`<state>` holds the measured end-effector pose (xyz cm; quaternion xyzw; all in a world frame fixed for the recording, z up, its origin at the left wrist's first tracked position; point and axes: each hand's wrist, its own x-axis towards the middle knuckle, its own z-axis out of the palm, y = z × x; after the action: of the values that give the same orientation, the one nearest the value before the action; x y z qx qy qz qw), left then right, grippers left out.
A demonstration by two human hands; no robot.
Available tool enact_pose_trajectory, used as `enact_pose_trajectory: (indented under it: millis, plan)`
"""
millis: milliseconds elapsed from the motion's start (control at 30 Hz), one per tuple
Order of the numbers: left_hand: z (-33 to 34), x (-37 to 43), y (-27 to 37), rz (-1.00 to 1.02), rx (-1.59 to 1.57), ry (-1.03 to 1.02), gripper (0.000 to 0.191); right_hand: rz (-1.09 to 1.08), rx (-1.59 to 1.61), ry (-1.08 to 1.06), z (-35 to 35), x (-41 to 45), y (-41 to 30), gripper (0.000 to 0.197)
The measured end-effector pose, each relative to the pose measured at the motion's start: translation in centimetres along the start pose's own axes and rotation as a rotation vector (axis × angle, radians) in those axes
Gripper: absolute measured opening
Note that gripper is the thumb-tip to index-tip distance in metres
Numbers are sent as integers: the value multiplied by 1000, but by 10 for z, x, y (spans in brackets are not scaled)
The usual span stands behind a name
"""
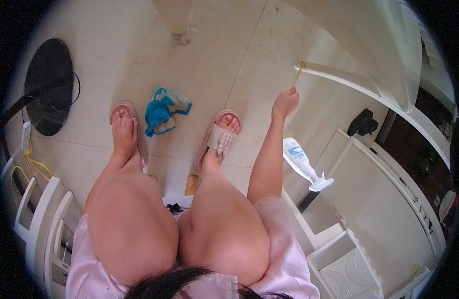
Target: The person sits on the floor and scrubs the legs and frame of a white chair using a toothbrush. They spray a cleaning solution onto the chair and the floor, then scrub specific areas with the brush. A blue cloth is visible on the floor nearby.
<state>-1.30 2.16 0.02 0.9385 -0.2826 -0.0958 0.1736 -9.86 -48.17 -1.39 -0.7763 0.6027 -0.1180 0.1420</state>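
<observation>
My right hand [285, 104] is stretched forward, closed around the thin handle of a small brush [300, 71] with a yellowish-brown end. That end touches or overlaps the near end of a long white panel edge [349, 80]; I cannot tell which. My left hand [124, 131] rests over my left foot and slipper [141, 149], with no object visible in it. A crumpled blue and grey cloth [166, 112] lies on the tiled floor between my feet. Right of my right forearm is a white trigger spray bottle [299, 159] with a printed label.
A round black stand base [50, 108] with a cable is at left, near a white power strip [26, 136] and yellow cord [37, 164]. White slatted furniture [44, 216] stands lower left. A white cabinet [379, 187] fills the right, with a black object [363, 122] beyond it.
</observation>
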Motion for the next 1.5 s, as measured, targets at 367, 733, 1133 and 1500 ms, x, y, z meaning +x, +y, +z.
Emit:
enact_pose_trajectory:
  millis: [367, 733, 1133, 1500]
  plan:
    - [-9, 8, 12, -18, -68, -8, 22, 23, 11, 31, 7, 7, -1, 37]
    - [-3, 2, 4, 10, -28, -12, 18, 48, -63, 7, 4, 4, -7, 35]
    - [-3, 3, 4, 15, -36, -8, 22, 73, -137, -12, -2, 4, 1, 35]
    - [-12, 7, 8, -58, -86, -80, 30, -24, -116, 37, -17, 8, -7, 37]
